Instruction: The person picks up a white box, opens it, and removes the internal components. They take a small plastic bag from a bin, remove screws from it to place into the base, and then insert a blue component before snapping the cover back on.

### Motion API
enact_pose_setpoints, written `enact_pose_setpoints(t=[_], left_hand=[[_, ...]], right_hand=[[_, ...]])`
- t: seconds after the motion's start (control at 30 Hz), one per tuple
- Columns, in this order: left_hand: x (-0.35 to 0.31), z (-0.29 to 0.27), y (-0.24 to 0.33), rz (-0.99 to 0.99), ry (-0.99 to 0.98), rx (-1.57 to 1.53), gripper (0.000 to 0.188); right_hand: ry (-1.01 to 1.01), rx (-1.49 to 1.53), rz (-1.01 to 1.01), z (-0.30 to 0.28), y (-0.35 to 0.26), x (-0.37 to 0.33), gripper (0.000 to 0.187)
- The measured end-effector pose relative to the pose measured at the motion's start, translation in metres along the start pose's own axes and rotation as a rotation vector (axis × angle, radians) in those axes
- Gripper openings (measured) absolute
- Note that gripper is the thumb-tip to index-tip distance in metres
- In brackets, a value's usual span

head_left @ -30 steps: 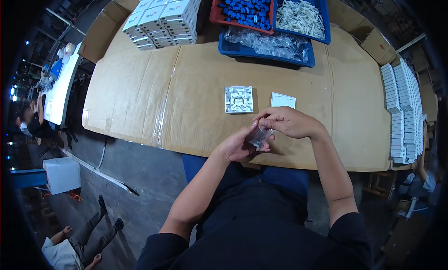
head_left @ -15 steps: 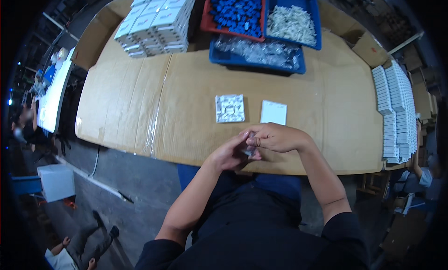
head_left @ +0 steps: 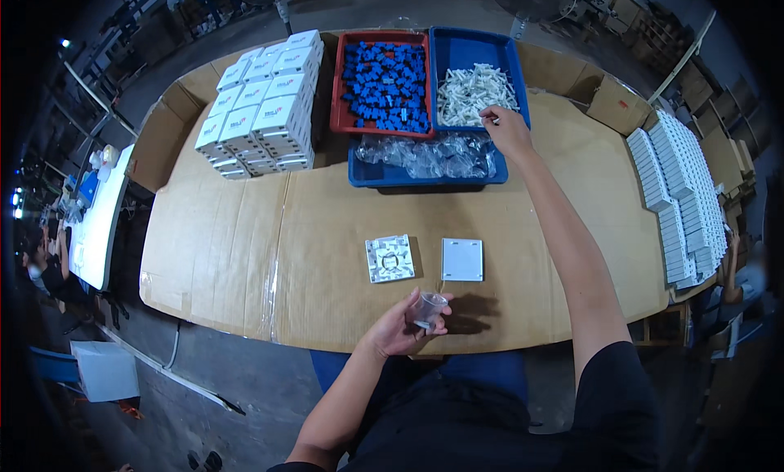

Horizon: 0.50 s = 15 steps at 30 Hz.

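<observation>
My left hand (head_left: pixel 402 327) is closed around a small clear plastic bag (head_left: pixel 427 310) near the table's front edge. The bag's mouth stands open, and something small and pale lies at its bottom. My right arm reaches far forward. Over the small white parts (head_left: pixel 472 92) in the upper blue tray (head_left: pixel 523 80), my right hand (head_left: pixel 508 131) has its fingertips pinched together; what they hold, if anything, is too small to make out. Between my arms lie a square white plastic base (head_left: pixel 390 258) with a round centre and a flat white square cover (head_left: pixel 462 260).
Left of the trays rises a stack of white boxes (head_left: pixel 257 117). A red tray (head_left: pixel 337 104) holds blue parts; a lower blue tray (head_left: pixel 425 180) holds clear bags. White plates (head_left: pixel 678 202) are piled at the table's right edge. Cardboard (head_left: pixel 212 243) covers the table.
My right hand has left my left hand and reached forward to the white parts. My left hand keeps the bag, its mouth now spread open. The view has tilted up.
</observation>
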<state>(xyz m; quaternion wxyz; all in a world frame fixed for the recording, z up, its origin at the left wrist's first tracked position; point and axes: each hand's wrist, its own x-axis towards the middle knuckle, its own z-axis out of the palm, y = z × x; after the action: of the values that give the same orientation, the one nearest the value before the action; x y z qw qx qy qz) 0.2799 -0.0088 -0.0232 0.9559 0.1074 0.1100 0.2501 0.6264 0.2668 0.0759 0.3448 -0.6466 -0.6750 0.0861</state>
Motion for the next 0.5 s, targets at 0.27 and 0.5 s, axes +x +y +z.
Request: enact_pose_setpoints(t=[0.27,0.5], left_hand=[[-0.003,0.004,0.003,-0.004,0.017,0.046,0.068],[0.0,0.005,0.005,-0.022,0.028,0.046,0.069]], right_hand=[[-0.055,-0.296,-0.102,0.014,-0.017,0.028,0.025],[-0.059,-0.345,-0.231,0.024,-0.007,0.036,0.012]])
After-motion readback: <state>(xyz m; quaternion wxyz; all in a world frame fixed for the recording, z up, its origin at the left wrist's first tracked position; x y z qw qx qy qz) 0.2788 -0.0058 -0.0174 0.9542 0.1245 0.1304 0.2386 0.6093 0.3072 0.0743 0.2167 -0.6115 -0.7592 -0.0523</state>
